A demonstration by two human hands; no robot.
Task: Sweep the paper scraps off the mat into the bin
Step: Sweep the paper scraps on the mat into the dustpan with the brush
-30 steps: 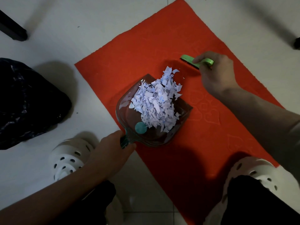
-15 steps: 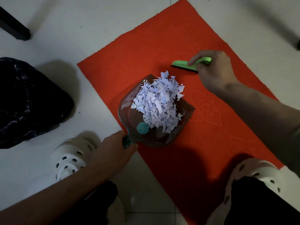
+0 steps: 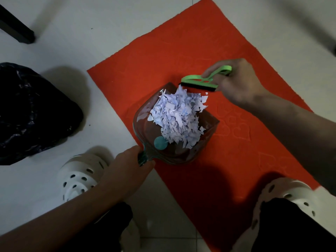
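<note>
Left hand (image 3: 127, 171) grip closed round dustpan (image 3: 174, 124) handle, right hand (image 3: 238, 82) round green brush (image 3: 200, 82).

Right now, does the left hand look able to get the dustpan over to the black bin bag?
Probably yes: the left hand grips the dustpan handle, and only bare floor lies between it and the black bin bag to its left.

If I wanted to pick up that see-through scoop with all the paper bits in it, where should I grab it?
Grab the dustpan by its short teal handle, coming from the near side, where the left hand grips it. That stub is the only narrow part fingers can curl round. The paper scraps are heaped towards the open far edge, so probably keep that edge level or slightly raised.
</note>
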